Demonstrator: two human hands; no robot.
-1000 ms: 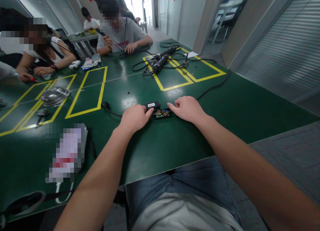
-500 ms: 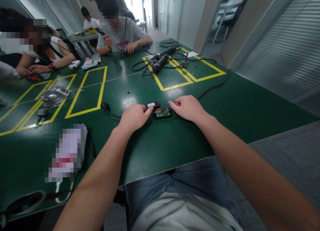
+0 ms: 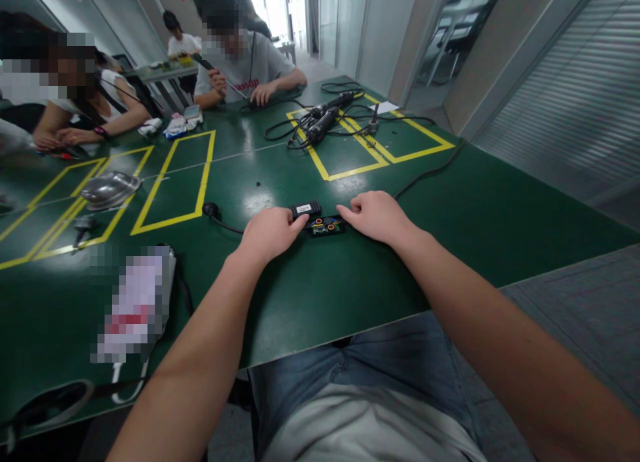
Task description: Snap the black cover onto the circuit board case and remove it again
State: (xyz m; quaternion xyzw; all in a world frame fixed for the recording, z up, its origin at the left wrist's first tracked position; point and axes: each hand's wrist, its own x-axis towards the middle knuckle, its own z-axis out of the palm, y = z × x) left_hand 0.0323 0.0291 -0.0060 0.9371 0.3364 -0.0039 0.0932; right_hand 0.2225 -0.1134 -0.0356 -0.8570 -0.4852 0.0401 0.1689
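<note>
Between my hands lies an open black plastic housing (image 3: 327,233) with a small circuit board (image 3: 325,226) in it, carrying coils and coloured wires. Closed at its left end, my left hand (image 3: 273,234) has its thumb near the housing and grips the black cable (image 3: 231,229) that leads to a round plug (image 3: 211,211). At the opposite end my right hand (image 3: 376,215) pinches the cable (image 3: 425,175) running off to the right; its fingertips are partly hidden. A black ribbed cover (image 3: 305,209) with a white label lies just behind the housing, beside my left fingers.
Black corded screwdrivers (image 3: 323,125) lie tangled across yellow tape frames farther back. A metal bowl (image 3: 111,189) and a small dark fitting (image 3: 84,227) are on the left. A blurred pale package (image 3: 135,302) lies near my left forearm. Co-workers (image 3: 250,75) sit across the table (image 3: 330,295).
The circuit board appears lower in the black housing, with more dark rim showing around it and less green surface. My hands have stayed almost where they were.
</note>
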